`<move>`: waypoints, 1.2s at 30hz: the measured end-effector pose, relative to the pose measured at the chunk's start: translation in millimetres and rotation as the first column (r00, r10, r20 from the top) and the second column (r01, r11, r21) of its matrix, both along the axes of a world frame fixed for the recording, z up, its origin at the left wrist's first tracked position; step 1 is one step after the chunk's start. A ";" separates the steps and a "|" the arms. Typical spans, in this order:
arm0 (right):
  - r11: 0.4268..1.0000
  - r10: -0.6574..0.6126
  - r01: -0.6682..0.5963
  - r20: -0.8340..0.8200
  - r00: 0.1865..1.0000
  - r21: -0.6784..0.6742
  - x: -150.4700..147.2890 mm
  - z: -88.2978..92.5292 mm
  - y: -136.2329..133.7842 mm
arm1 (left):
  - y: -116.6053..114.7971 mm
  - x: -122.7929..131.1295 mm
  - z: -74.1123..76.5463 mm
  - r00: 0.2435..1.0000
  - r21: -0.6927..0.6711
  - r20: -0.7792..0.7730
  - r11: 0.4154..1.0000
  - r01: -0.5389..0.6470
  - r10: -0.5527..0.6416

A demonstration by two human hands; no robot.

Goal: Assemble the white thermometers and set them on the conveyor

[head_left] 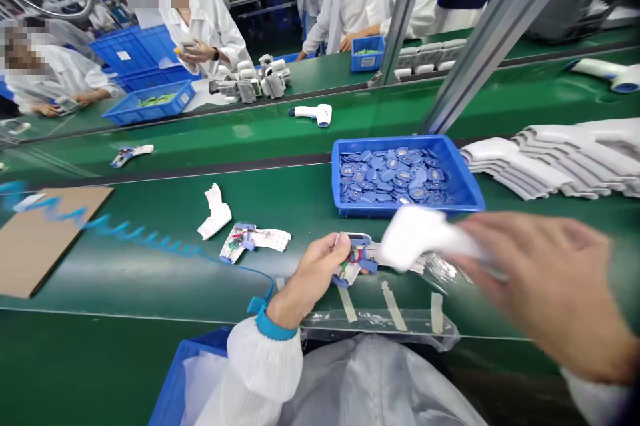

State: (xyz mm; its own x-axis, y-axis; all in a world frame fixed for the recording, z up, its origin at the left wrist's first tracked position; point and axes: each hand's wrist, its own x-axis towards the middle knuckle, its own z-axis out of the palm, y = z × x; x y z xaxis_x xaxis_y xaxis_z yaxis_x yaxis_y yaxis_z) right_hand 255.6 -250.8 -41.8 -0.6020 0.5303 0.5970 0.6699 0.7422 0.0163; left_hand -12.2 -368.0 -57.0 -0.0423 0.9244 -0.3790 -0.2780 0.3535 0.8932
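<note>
My left hand (316, 267), wearing a blue wrist strap (275, 323), is closed on an opened thermometer-gun half (370, 254) with wires and blue parts inside. My right hand (540, 279), blurred by motion, grips a white shell half (417, 236) by its handle. That shell is just right of the opened half, partly overlapping it in view; whether they touch I cannot tell. Left of my hands lie a second opened half (255, 239) with wiring and a loose white shell piece (215, 213).
A blue bin (407, 209) of small blue parts stands behind my hands. Stacked white shells (530, 159) lie at right. Cardboard (40, 246) and a coiled blue cord (125, 231) are at left. A thermometer gun (315, 114) rests on the belt beyond. Co-workers sit opposite.
</note>
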 end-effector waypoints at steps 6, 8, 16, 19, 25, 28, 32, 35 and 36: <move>0.984 0.172 -0.177 0.131 0.976 0.030 -58.9 -5.7 -60.7 | -3.2 -3.9 -10.1 0.996 0.108 -0.054 0.991 0.079 -0.073; 0.986 0.165 -0.166 0.127 0.978 -0.001 -64.6 -9.2 -59.7 | -4.9 -3.8 -12.6 0.990 0.108 -0.110 0.989 0.106 -0.094; 0.478 0.066 -0.264 -0.265 0.962 -0.838 -84.9 -5.5 -49.4 | -11.5 -10.8 -3.6 0.873 0.078 -0.476 0.984 0.160 -0.105; 0.551 -0.084 -0.283 -0.390 0.917 -0.785 -118.0 -0.1 -49.3 | -11.0 -13.4 2.6 0.819 0.076 -0.570 0.988 0.134 -0.067; 0.935 -0.017 -0.067 -0.232 0.973 -0.350 -170.2 -1.8 -52.5 | -7.6 -3.0 -2.5 0.594 0.092 -0.798 0.953 0.289 -0.103; 0.938 0.021 -0.102 -0.241 0.970 -0.330 -168.6 -3.4 -50.3 | -6.3 -3.9 -5.6 0.464 0.107 -0.885 0.960 0.259 -0.027; 0.913 -0.105 -0.061 -0.376 0.921 -0.404 -160.1 -0.5 -49.1 | -7.6 -13.7 1.0 0.618 0.090 -0.775 0.945 0.315 -0.132; 0.905 -0.112 -0.069 -0.390 0.914 -0.420 -162.1 -0.6 -50.5 | -8.7 -10.1 2.3 0.593 0.081 -0.799 0.959 0.270 -0.099; 0.901 -0.108 -0.072 -0.384 0.917 -0.427 -164.7 -1.3 -51.3 | -8.8 -6.7 1.4 0.556 0.081 -0.828 0.965 0.248 -0.074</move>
